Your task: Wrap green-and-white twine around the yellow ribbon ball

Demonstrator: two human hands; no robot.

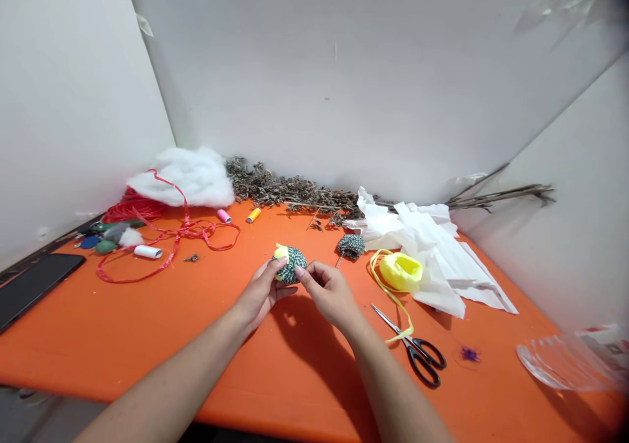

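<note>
On an orange tabletop [122, 338], the left hand [258, 293] and right hand [328, 292] grip, fingers closed, a round green-and-white twine ball [293, 264] with a yellow patch, held between them, a smaller matching twine ball [350, 246] lying near.

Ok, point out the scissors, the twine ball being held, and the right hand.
Scissors [413, 349], head view, on the black handle.
Twine ball [293, 265], head view, on its green-and-white wrapping.
Right hand [328, 292], head view, on its back.
</note>
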